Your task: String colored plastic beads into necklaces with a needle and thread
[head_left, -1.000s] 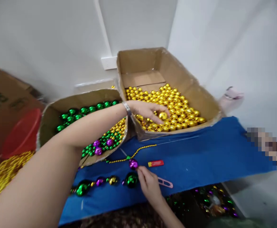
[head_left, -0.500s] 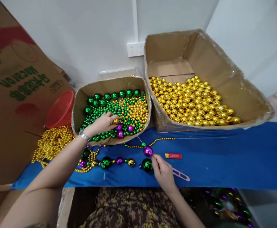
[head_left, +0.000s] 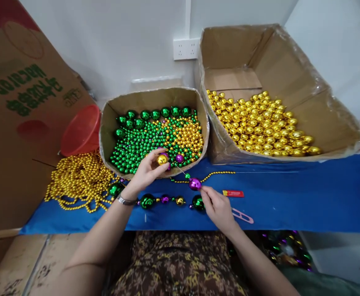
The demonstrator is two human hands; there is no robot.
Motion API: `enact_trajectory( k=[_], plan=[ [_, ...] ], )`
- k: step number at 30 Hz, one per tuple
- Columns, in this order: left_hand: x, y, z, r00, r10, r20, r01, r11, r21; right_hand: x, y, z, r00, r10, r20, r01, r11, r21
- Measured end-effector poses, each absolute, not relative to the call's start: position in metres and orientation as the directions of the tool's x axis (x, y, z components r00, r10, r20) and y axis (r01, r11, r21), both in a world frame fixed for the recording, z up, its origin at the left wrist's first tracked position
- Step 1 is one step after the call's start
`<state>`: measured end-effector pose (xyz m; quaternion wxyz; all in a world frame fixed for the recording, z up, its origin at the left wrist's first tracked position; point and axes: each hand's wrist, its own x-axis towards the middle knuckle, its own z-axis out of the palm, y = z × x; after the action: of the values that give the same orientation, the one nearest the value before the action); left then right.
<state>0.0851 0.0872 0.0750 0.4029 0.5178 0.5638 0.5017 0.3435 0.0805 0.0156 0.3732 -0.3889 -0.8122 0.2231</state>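
My left hand [head_left: 149,169] pinches a shiny gold bead [head_left: 162,159] above the front rim of the smaller cardboard box [head_left: 155,92]. My right hand [head_left: 217,206] grips a purple bead [head_left: 195,183] at its right side. A small green bead [head_left: 188,176] sits just beyond it on a thin needle or wire that points up toward the gold bead. Below, on the blue cloth, lies a strung row with a large green bead [head_left: 148,201], a purple bead [head_left: 165,199] and a gold bead [head_left: 179,200]. Another large green bead [head_left: 198,202] rests beside my right fingers.
Small green and gold beads fill the smaller box. A larger box [head_left: 309,53] holds gold beads [head_left: 260,127]. Gold bead strands [head_left: 78,181] are heaped by a red basin [head_left: 80,130]. A red packet [head_left: 234,193] and a pink tool [head_left: 243,216] lie on the cloth [head_left: 291,201].
My left hand has come out of the smaller box toward the right with the gold bead, nearing the wire. My right hand keeps hold of the purple bead. The view has shifted slightly.
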Motion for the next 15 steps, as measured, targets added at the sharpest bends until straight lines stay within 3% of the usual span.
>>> enact_trajectory(
  k=[3,5,15],
  plan=[
    [0.097,0.079,0.073,-0.145,0.987,-0.073,-0.245,0.036,0.969,0.341,0.083,0.021,-0.425,0.794,0.434,0.484,0.605,-0.632],
    [0.100,0.076,0.070,-0.129,0.985,-0.115,-0.385,0.057,0.921,0.340,0.083,0.023,-0.427,0.794,0.433,0.494,0.605,-0.624],
    [0.107,0.070,0.068,-0.107,0.957,-0.268,-0.636,0.141,0.758,0.337,0.077,0.018,-0.444,0.774,0.450,0.485,0.631,-0.606]
  ],
)
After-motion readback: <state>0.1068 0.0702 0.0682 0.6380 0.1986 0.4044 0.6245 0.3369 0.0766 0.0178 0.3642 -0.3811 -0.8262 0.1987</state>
